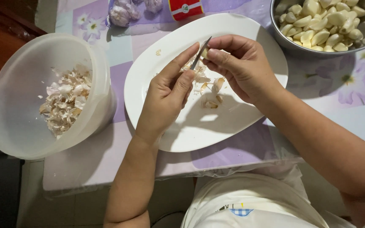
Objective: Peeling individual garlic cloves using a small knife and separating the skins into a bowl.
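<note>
My left hand [167, 95] grips a small knife [201, 54], its thin blade pointing up and to the right. My right hand [243, 63] pinches a garlic clove [205, 52] at its fingertips, right against the blade tip. Both hands hover over a white oval plate [233, 126]. Loose garlic skins and bits [211, 90] lie on the plate beneath the hands. Most of the clove is hidden by my fingers.
A translucent plastic bowl [9, 126] with papery garlic skins [64, 103] stands at the left. A metal bowl [292, 44] of peeled cloves [322, 23] sits at the top right. Whole garlic bulbs [123, 12] and a red box [185, 8] lie at the far edge of the flowered tablecloth.
</note>
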